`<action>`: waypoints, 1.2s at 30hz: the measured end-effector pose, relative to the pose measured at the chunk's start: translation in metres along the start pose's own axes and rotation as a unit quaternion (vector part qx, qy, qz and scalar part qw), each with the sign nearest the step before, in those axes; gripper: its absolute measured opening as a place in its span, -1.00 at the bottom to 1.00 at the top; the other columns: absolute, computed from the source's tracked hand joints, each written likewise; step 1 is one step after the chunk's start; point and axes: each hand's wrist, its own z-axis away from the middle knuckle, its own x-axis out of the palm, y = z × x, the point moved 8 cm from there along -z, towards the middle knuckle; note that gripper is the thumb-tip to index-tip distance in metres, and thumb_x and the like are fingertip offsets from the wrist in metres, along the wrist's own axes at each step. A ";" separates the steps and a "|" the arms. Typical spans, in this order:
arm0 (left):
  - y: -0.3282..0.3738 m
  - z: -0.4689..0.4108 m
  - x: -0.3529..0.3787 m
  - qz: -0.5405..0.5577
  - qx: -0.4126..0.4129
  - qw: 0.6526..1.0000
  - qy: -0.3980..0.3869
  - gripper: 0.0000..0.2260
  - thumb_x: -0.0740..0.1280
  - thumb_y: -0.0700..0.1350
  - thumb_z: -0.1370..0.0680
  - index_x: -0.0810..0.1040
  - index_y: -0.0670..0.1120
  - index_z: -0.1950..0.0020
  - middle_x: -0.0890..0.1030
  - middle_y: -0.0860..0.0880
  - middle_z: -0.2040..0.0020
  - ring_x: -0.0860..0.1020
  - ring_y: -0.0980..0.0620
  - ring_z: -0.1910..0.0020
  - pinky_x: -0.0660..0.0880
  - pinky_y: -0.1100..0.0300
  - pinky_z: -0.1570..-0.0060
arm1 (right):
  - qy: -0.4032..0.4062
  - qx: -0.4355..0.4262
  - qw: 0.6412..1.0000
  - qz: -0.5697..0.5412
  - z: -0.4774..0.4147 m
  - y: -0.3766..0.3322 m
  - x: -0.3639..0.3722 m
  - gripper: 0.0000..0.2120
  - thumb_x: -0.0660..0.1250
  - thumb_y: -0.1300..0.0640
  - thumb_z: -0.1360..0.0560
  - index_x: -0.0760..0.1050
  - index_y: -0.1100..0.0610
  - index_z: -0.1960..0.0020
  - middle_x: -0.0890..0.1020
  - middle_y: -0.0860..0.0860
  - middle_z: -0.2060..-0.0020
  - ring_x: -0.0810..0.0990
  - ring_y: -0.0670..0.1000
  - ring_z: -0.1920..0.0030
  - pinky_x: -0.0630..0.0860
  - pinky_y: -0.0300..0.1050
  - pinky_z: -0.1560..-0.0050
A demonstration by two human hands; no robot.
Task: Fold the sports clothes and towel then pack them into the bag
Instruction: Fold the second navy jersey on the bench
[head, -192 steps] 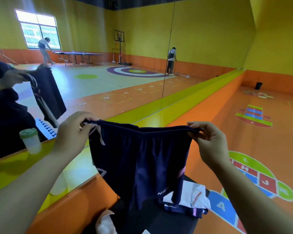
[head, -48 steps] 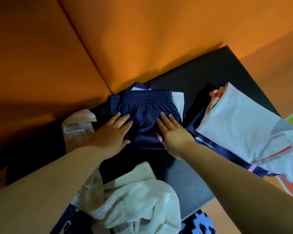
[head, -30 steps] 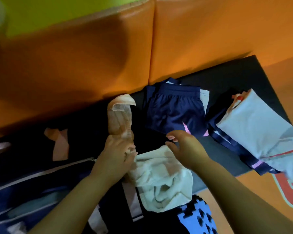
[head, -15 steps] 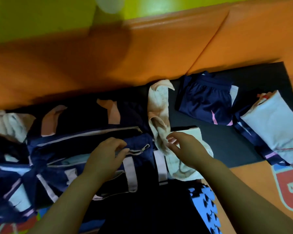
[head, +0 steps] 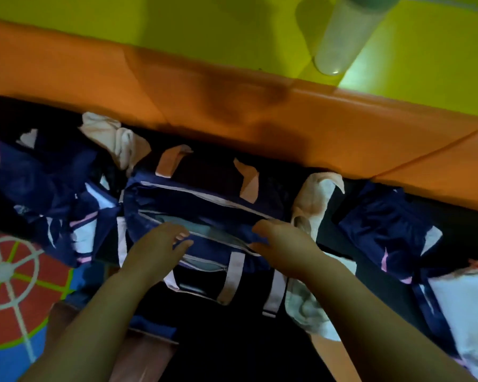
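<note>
A navy sports bag (head: 204, 199) with pale pink straps lies in the middle of a black mat (head: 395, 296), its long zip partly open on a pale lining. My left hand (head: 155, 249) hovers over the opening with relaxed, spread fingers. My right hand (head: 282, 241) pinches the navy fabric at the right end of the zip. A cream towel (head: 315, 199) lies crumpled beside the bag's right end and runs under my right forearm. Folded navy shorts (head: 384, 230) lie further right, with a folded white shirt (head: 467, 307) beyond them.
A heap of unfolded navy clothes (head: 47, 194) and a second pale towel (head: 113, 139) lie left of the bag. An orange padded wall (head: 232, 106) runs behind the mat, and a pale bottle (head: 342, 37) stands on its yellow-green ledge. Painted floor (head: 11, 271) shows at the left.
The folded shorts were left on the mat. My view swung left to the bag, my right hand let go of the towel, and both hands moved onto the bag's zip.
</note>
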 end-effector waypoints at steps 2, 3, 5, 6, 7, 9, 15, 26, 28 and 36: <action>-0.015 0.014 -0.006 0.018 -0.045 0.998 0.039 -0.78 0.31 -0.04 -0.56 0.53 -0.08 -0.17 0.50 0.07 0.00 0.49 0.06 0.02 0.36 0.21 0.04 | -0.022 -0.036 0.998 0.050 -0.006 -0.015 -0.006 -0.60 0.21 -0.03 -0.59 0.31 0.09 -0.37 0.45 0.08 -0.27 0.47 0.16 -0.19 0.46 0.06 -0.14; -0.024 0.022 -0.009 0.032 -0.067 0.996 0.058 -0.78 0.31 -0.03 -0.55 0.53 -0.07 -0.16 0.48 0.09 0.01 0.48 0.08 0.05 0.36 0.21 0.05 | -0.030 -0.052 0.996 0.071 -0.009 -0.021 -0.008 -0.60 0.20 -0.03 -0.59 0.30 0.08 -0.37 0.44 0.08 -0.27 0.48 0.16 -0.18 0.47 0.07 -0.14; -0.039 0.038 -0.012 0.063 -0.104 0.988 0.090 -0.80 0.33 -0.02 -0.54 0.54 -0.06 -0.12 0.50 0.08 0.02 0.50 0.07 0.07 0.40 0.18 0.06 | -0.048 -0.079 0.989 0.114 -0.017 -0.032 -0.009 -0.62 0.19 -0.04 -0.59 0.31 0.08 -0.35 0.45 0.07 -0.24 0.49 0.15 -0.14 0.48 0.08 -0.11; -0.048 0.047 -0.012 0.075 -0.120 0.985 0.101 -0.81 0.34 -0.02 -0.53 0.55 -0.05 -0.10 0.52 0.07 0.03 0.52 0.07 0.08 0.43 0.16 0.05 | -0.062 -0.088 0.985 0.136 -0.021 -0.036 -0.008 -0.62 0.19 -0.04 -0.59 0.31 0.08 -0.35 0.45 0.06 -0.24 0.49 0.14 -0.13 0.47 0.07 -0.11; -0.056 0.055 -0.012 0.083 -0.134 0.982 0.107 -0.83 0.35 -0.03 -0.52 0.57 -0.05 -0.07 0.53 0.06 0.05 0.54 0.06 0.08 0.46 0.14 0.04 | -0.076 -0.093 0.980 0.156 -0.026 -0.041 -0.006 -0.62 0.18 -0.05 -0.59 0.30 0.08 -0.35 0.44 0.06 -0.24 0.48 0.13 -0.14 0.47 0.07 -0.12; -0.075 0.070 -0.011 0.090 -0.153 0.977 0.116 -0.88 0.38 -0.05 -0.51 0.58 -0.03 -0.01 0.54 0.05 0.08 0.56 0.04 0.09 0.50 0.09 0.02 | -0.100 -0.097 0.972 0.188 -0.035 -0.049 -0.003 -0.59 0.18 -0.06 -0.59 0.29 0.09 -0.37 0.42 0.06 -0.27 0.47 0.12 -0.18 0.45 0.06 -0.16; -0.141 0.085 -0.009 0.079 -0.183 0.976 0.092 -0.91 0.36 -0.04 -0.51 0.58 0.00 0.02 0.56 0.06 0.07 0.57 0.03 0.08 0.51 0.07 0.03 | -0.136 -0.123 0.944 0.275 -0.072 -0.091 0.012 -0.57 0.13 -0.09 -0.61 0.27 0.11 -0.39 0.42 0.06 -0.30 0.47 0.08 -0.22 0.45 0.00 -0.18; -0.259 -0.021 -0.082 0.036 -0.170 0.980 0.095 -0.68 0.31 0.01 -0.54 0.45 -0.03 -0.27 0.49 -0.03 -0.21 0.49 -0.08 -0.18 0.45 -0.02 -0.12 | -0.004 -0.191 0.923 0.334 -0.184 -0.222 0.012 -0.63 0.14 -0.11 -0.59 0.29 0.02 -0.33 0.50 0.00 -0.18 0.52 0.07 -0.13 0.45 -0.06 0.01; -0.272 -0.051 -0.107 0.015 -0.145 0.979 0.140 -0.59 0.34 -0.02 -0.52 0.40 -0.06 -0.34 0.45 -0.09 -0.25 0.42 -0.15 -0.23 0.42 -0.07 -0.15 | 0.034 -0.199 0.920 0.334 -0.206 -0.242 0.011 -0.65 0.14 -0.11 -0.59 0.31 0.01 -0.31 0.50 -0.01 -0.15 0.50 0.07 -0.13 0.42 -0.07 0.06; -0.363 -0.136 -0.146 -0.046 -0.271 0.951 0.143 -0.17 0.38 0.00 -0.50 -0.15 0.05 -0.54 -0.09 -0.18 -0.51 0.08 -0.31 -0.43 0.27 -0.15 -0.30 | 0.074 -0.228 0.922 0.304 -0.266 -0.276 0.026 -0.72 0.16 -0.07 -0.58 0.35 -0.04 -0.27 0.49 -0.10 -0.16 0.48 -0.01 -0.15 0.33 -0.15 0.09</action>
